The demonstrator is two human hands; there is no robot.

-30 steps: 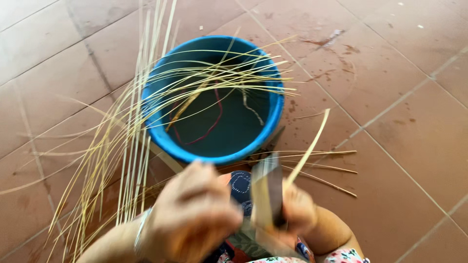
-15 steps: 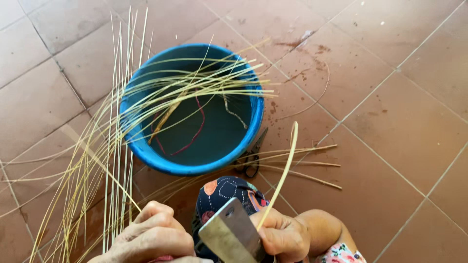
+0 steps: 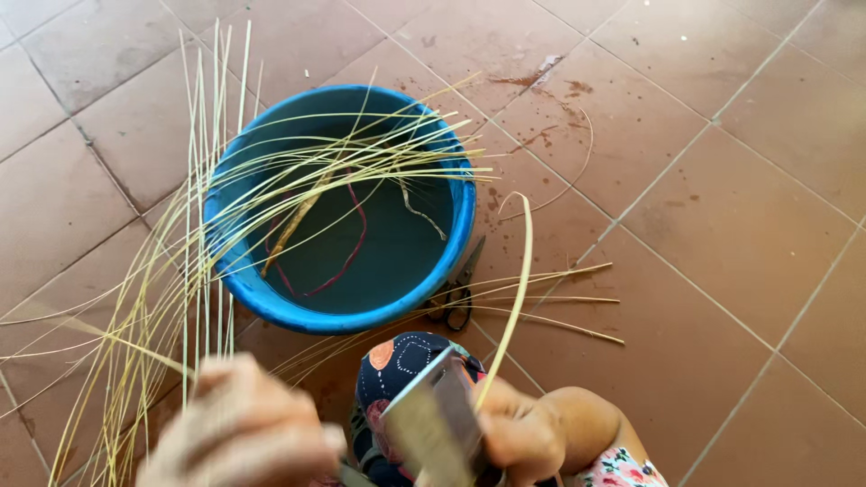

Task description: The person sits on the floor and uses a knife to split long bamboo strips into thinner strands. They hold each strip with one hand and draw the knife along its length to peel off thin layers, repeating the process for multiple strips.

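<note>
Her right hand grips a broad blade and a pale strip that rises away toward the blue basin; the blurred left hand is nearer, its grip unclear.

We see a flat grey blade, broad and tilted, edge up, low in the frame and motion-blurred. We see a pale yellow strip rising from beside the blade, thin and flat, bowing left, its tip curled over near the basin rim. Its lower end sits against the blade's right side; contact too blurred to confirm.
</note>
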